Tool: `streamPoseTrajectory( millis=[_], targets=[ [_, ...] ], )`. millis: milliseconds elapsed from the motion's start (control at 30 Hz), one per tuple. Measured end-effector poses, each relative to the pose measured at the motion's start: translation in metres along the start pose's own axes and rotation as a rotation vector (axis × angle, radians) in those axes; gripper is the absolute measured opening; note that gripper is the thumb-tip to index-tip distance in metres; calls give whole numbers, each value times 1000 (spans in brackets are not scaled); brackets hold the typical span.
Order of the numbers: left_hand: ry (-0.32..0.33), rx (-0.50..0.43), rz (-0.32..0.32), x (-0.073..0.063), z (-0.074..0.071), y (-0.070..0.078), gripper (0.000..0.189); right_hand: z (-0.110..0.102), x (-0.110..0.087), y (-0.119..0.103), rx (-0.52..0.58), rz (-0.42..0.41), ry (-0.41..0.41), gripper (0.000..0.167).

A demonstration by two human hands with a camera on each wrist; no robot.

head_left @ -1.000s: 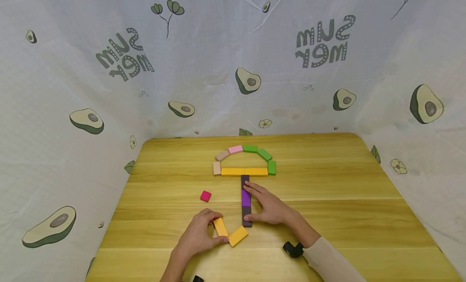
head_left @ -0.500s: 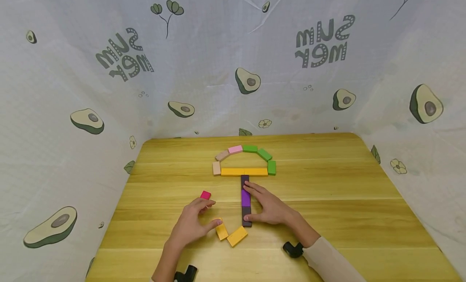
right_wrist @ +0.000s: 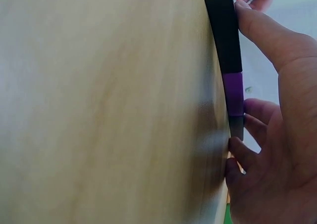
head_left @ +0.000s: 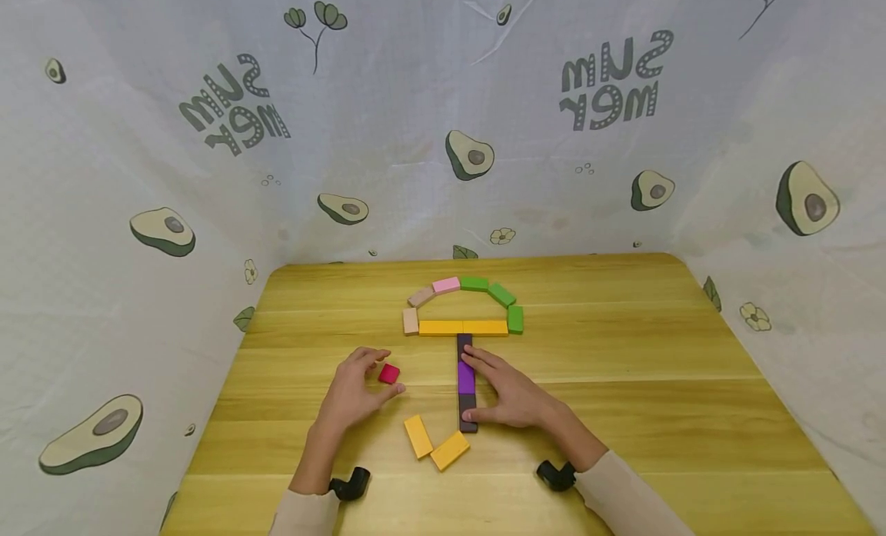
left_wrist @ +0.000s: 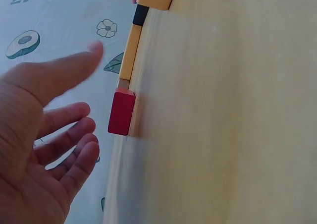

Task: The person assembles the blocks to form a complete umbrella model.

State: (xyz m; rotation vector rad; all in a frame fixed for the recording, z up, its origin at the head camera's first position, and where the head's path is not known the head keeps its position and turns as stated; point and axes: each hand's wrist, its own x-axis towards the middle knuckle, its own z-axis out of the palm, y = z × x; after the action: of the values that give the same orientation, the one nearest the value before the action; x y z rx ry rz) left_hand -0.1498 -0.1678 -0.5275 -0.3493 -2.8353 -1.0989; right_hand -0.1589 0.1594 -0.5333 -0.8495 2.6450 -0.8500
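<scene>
My left hand (head_left: 351, 390) is around a small red block (head_left: 389, 374), thumb and fingers spread apart on either side of it. In the left wrist view a gap shows between those fingers and the red block (left_wrist: 122, 111). My right hand (head_left: 515, 394) rests along a straight column of blocks: its thumb lies on the lower black block (head_left: 467, 413), its fingertips at the upper black block (head_left: 464, 341). Between these two sits a purple block (head_left: 466, 377). Two yellow blocks (head_left: 418, 437) lie at an angle, end to end, below the left hand.
Beyond the column, a row of two yellow blocks (head_left: 441, 328) is capped by an arch of green blocks (head_left: 474, 284), a pink block (head_left: 446, 284) and tan blocks (head_left: 411, 321). All lie on a wooden table (head_left: 609, 328), with a printed cloth (head_left: 401, 98) hanging behind.
My left hand has let go of the angled yellow block and moved up and left to the red block. My right hand has stayed on the column.
</scene>
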Motion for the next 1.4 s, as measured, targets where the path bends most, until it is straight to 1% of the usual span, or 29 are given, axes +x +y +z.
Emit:
streamPoseTrajectory(
  millis=[100, 200, 333, 433, 533, 667, 933, 1200, 1400],
  targets=[
    [-27, -18, 5, 3, 0, -7, 65, 0, 0, 0, -1, 3, -2, 101],
    [-77, -42, 19, 6, 1, -16, 63, 1, 0, 1, -3, 4, -4, 101],
    [-136, -56, 48, 8, 0, -26, 54, 1, 1, 2, -9, 1, -2, 101],
    [-153, -55, 82, 9, -1, -30, 46, 1, 1, 2, -10, -1, 1, 101],
    [-156, -48, 111, 9, -1, -33, 42, 0, 1, 2, -5, -1, 2, 101],
    [-163, -48, 118, 9, -2, -32, 36, 0, 1, 2, 1, 2, -1, 101],
    [-193, -62, 123, 3, 1, -23, 26, 2, 1, 3, 7, 4, 2, 101],
    [-240, -81, 176, -1, 6, -16, 21, 1, 1, 2, -9, 4, 3, 101],
    [-285, -77, 201, -2, 10, -12, 22, 1, 2, 2, -8, 4, -2, 101]
  ],
)
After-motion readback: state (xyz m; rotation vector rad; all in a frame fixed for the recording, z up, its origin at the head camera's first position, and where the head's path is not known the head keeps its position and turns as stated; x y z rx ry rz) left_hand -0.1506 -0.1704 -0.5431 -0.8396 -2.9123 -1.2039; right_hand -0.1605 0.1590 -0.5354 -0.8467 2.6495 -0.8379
